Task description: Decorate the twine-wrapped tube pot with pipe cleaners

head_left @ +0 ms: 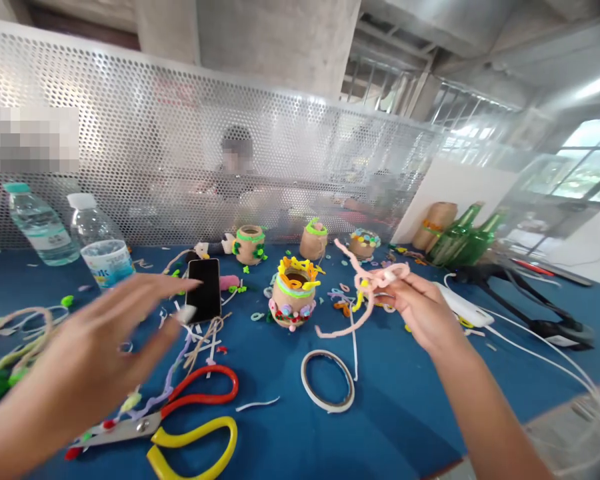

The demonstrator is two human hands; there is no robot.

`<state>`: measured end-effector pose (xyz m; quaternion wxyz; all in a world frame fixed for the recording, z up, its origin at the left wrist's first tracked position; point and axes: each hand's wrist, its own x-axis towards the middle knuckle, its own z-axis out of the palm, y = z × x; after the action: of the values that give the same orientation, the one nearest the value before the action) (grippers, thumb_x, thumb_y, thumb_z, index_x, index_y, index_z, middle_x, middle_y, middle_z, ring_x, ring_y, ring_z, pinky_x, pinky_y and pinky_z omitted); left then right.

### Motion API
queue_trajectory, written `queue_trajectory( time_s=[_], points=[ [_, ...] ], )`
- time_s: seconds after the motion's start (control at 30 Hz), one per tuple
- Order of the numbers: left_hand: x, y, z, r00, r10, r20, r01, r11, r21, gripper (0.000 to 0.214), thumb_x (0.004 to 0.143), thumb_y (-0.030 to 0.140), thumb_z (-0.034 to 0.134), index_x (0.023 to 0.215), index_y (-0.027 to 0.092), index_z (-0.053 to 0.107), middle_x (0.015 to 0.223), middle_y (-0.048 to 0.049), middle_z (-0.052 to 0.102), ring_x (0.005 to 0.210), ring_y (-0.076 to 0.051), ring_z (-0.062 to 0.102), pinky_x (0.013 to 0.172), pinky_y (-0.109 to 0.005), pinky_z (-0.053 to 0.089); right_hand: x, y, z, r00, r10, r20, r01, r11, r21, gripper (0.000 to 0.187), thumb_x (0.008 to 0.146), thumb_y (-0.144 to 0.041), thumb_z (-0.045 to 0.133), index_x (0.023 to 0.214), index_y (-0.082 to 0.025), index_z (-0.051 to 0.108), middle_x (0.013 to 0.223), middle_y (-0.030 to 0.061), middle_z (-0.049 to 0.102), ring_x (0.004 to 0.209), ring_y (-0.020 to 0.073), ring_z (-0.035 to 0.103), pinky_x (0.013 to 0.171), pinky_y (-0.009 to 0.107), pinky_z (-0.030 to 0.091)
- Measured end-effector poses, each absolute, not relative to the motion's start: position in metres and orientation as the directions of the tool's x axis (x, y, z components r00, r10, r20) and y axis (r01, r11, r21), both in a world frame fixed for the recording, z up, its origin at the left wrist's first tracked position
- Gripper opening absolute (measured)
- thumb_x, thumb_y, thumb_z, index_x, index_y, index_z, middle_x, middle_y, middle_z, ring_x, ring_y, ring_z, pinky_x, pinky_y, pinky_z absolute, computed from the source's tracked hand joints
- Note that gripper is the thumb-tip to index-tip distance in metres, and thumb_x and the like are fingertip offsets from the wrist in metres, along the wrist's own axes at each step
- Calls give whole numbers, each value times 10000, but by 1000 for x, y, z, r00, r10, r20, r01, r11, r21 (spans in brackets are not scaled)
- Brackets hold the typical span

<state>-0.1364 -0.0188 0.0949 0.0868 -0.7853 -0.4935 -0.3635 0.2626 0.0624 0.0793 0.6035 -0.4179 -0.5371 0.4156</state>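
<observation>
My right hand [415, 303] is raised over the blue table [405, 413], pinched on a bent pink pipe cleaner [363, 293] that loops and trails down to the left. My left hand [105, 340] hovers blurred above the table, fingers stretched out and apart, holding nothing, its fingertips near a black phone [203, 290]. Between the hands stands a small jute-wrapped pot [293, 293] decorated with yellow, green and pink pipe-cleaner shapes.
Red-and-yellow scissors [180, 420] and a tape ring [327, 380] lie near the front. Water bottles [40, 227] and a cup [107, 260] stand at left. More decorated pots [250, 243], green bottles [460, 237] and white cables [555, 367] are about. A person sits behind the perforated screen [180, 147].
</observation>
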Motion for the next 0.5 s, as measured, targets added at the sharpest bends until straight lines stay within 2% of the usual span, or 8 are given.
queue_trajectory(
  time_s=[0.03, 0.1, 0.17, 0.23, 0.3, 0.37, 0.43, 0.5],
  points=[
    [-110, -16, 100, 340, 718, 607, 777, -578, 249, 321, 894, 331, 532, 1207, 258, 544, 1178, -31, 605, 1045, -210, 591, 921, -425, 484, 251, 57, 80, 49, 958, 284, -75, 287, -955, 219, 658, -368, 779, 775, -200, 703, 794, 37, 709, 704, 181, 674, 627, 289, 554],
    [-58, -11, 96, 451, 743, 494, 600, -662, 449, 312, 922, 302, 460, 1230, 266, 498, 1131, -37, 635, 1012, -184, 616, 862, -368, 522, 230, 47, 78, 22, 967, 254, -153, 254, -955, 216, 662, -369, 777, 782, -199, 720, 780, 38, 710, 682, 174, 667, 616, 284, 550],
    [-13, -5, 79, 481, 824, 298, 430, -518, 740, 535, 881, 354, 526, 1361, 219, 332, 1186, -105, 614, 1042, -202, 612, 858, -370, 529, 213, 38, 75, 10, 973, 232, -250, 227, -941, 203, 661, -362, 777, 783, -207, 730, 783, 35, 712, 667, 166, 660, 600, 279, 545],
    [22, 4, 60, 492, 851, 181, 255, -340, 905, 715, 773, 413, 658, 1343, 154, 314, 1234, -181, 573, 1059, -244, 609, 835, -378, 533, 202, 29, 70, -5, 978, 209, -317, 196, -928, 175, 674, -347, 772, 783, -214, 737, 811, 35, 715, 684, 161, 656, 582, 260, 531],
    [45, 14, 48, 524, 837, 158, 26, -201, 979, 573, 783, 476, 626, 1189, 123, 431, 1027, -153, 652, 924, -228, 655, 766, -344, 540, 200, 22, 66, 14, 983, 181, -343, 175, -923, 140, 687, -323, 767, 771, -215, 739, 834, 33, 715, 709, 149, 646, 560, 225, 504],
    [58, 21, 43, 560, 814, 153, -111, -109, 988, 431, 834, 539, 522, 962, 128, 505, 734, -63, 645, 659, -165, 652, 649, -291, 528, 208, 15, 61, 126, 978, 168, -338, 201, -919, 118, 678, -303, 776, 745, -213, 739, 835, 26, 712, 710, 130, 628, 544, 194, 476],
    [64, 27, 43, 581, 801, 145, -97, -108, 989, 404, 862, 541, 467, 791, 145, 507, 590, -1, 574, 493, -108, 572, 546, -234, 479, 224, 9, 56, 285, 945, 158, -316, 249, -916, 131, 645, -301, 797, 723, -213, 741, 812, 20, 711, 697, 117, 610, 543, 178, 462],
    [68, 30, 43, 602, 789, 122, -3, -151, 988, 366, 875, 479, 470, 711, 153, 501, 568, 18, 545, 453, -83, 521, 488, -196, 429, 241, 4, 49, 387, 914, 123, -299, 250, -921, 157, 618, -312, 812, 721, -214, 746, 813, 25, 718, 709, 120, 614, 551, 175, 465]
  ],
)
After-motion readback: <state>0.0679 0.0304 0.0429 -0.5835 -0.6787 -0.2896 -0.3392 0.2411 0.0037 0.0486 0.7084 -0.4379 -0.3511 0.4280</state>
